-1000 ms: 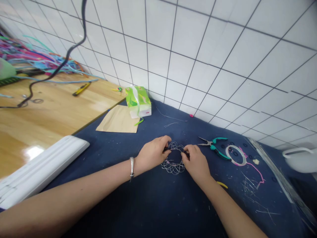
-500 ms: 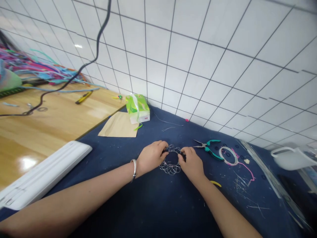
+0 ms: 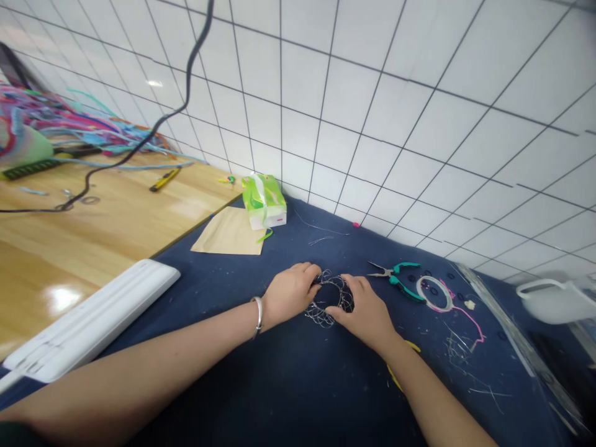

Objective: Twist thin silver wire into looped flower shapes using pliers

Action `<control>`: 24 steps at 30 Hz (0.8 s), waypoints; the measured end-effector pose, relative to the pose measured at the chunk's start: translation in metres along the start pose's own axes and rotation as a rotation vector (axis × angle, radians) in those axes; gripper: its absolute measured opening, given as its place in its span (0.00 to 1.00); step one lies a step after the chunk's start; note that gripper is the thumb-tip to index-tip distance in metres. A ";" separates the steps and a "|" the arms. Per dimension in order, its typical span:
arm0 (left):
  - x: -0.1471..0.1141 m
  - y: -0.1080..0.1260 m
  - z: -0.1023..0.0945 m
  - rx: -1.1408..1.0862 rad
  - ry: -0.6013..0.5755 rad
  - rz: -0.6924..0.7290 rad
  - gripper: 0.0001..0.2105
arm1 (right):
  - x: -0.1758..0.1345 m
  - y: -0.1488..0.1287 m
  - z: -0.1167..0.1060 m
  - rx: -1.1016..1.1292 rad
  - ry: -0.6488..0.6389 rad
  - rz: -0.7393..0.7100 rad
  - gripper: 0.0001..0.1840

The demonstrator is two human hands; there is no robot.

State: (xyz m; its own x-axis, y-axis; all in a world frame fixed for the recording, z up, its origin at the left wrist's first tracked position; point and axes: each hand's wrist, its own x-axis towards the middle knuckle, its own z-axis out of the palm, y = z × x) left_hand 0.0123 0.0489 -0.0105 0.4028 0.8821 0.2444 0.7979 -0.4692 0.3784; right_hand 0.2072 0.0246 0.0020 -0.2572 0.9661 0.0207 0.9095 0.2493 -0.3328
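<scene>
A ring of looped silver wire (image 3: 321, 318) lies on the dark blue work surface in front of me. My left hand (image 3: 291, 292), with a silver bangle at the wrist, pinches the ring's left side between thumb and fingers. Around the right side curves my right hand (image 3: 365, 307), its thumb and fingers spread apart, touching or very near the wire. To the right rest pliers (image 3: 395, 273) with teal handles, jaws pointing left. A yellow-handled tool (image 3: 395, 376) is partly hidden under my right forearm.
A white power strip (image 3: 97, 320) lies at left. Behind are a brown paper sheet (image 3: 228, 233) and a green tissue pack (image 3: 264, 198). A white coil (image 3: 434, 293), pink cord and wire scraps (image 3: 456, 347) lie at right. A black cable (image 3: 189, 81) hangs at upper left.
My right thumb and fingers have parted from their pinch on the wire ring, and the thumb has moved left and down. My left hand keeps its grip. The view has shifted slightly.
</scene>
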 end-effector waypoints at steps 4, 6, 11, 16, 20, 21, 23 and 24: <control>0.000 0.000 0.001 -0.011 -0.004 -0.018 0.07 | 0.001 0.000 0.000 -0.045 -0.039 -0.020 0.40; 0.000 -0.001 0.001 -0.015 0.001 -0.030 0.08 | 0.002 0.000 0.002 -0.077 -0.041 -0.018 0.41; 0.001 -0.003 0.002 -0.046 0.009 -0.036 0.07 | 0.001 -0.001 0.002 -0.078 -0.043 -0.005 0.40; 0.001 -0.006 0.000 -0.117 0.007 -0.027 0.06 | 0.001 0.001 0.000 -0.010 -0.033 -0.002 0.39; 0.001 -0.005 -0.003 -0.175 0.002 -0.045 0.07 | 0.000 0.003 -0.001 0.033 -0.018 0.000 0.39; 0.001 -0.005 -0.004 -0.186 0.000 -0.051 0.07 | 0.000 0.003 -0.002 0.046 -0.011 0.000 0.39; 0.001 -0.004 -0.006 -0.202 -0.003 -0.059 0.07 | 0.000 0.004 -0.001 0.071 0.004 0.001 0.38; 0.001 -0.003 -0.006 -0.208 -0.005 -0.061 0.07 | 0.000 0.004 -0.001 0.079 0.015 0.003 0.37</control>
State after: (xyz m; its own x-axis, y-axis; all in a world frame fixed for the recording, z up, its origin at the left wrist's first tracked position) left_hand 0.0075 0.0509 -0.0060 0.3595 0.9089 0.2112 0.7112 -0.4135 0.5685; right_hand 0.2114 0.0256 0.0015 -0.2485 0.9680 0.0336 0.8815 0.2404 -0.4064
